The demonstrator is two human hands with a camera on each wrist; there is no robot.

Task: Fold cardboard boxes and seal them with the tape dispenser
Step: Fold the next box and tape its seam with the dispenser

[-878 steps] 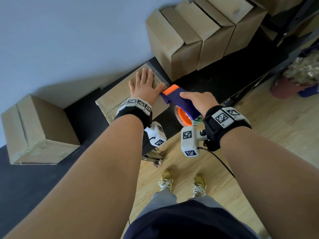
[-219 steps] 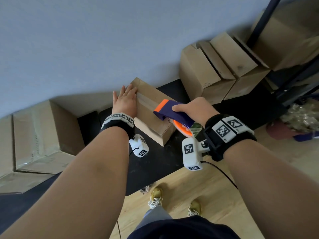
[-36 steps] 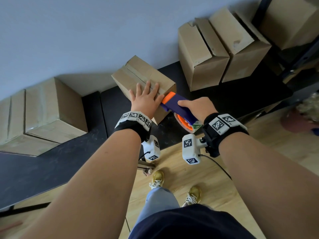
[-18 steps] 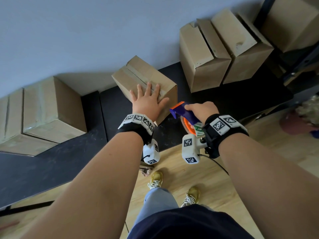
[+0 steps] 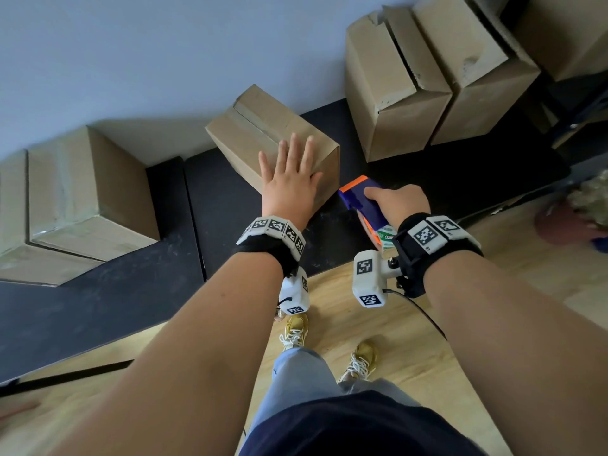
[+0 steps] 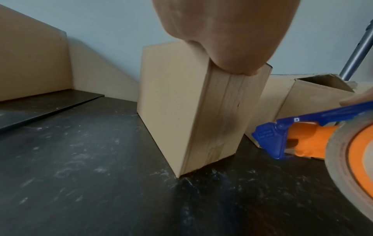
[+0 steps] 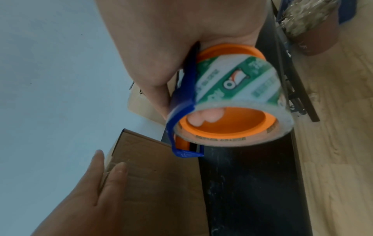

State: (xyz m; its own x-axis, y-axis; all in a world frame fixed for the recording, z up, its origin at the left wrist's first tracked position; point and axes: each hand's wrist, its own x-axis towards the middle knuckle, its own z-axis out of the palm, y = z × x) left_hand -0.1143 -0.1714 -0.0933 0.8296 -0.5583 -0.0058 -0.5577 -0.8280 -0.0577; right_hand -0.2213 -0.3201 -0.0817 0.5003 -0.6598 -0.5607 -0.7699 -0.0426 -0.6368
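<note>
A closed brown cardboard box stands on the black table, with clear tape along its top seam and down its near side. My left hand lies flat on the box's near top corner, fingers straight and spread. My right hand grips a blue and orange tape dispenser just right of the box, a little off its near side. In the right wrist view my fingers curl through the orange core of the tape roll. The dispenser's blue nose hangs just above the table.
Two taller boxes with loose top flaps stand at the back right against the wall. More sealed boxes sit at the left. The table's front edge runs beside the wooden floor, where my feet stand. A dark rack is at far right.
In the last second my right hand pulled the dispenser off the box's near side, down and to the right. My left hand stayed flat on the box top.
</note>
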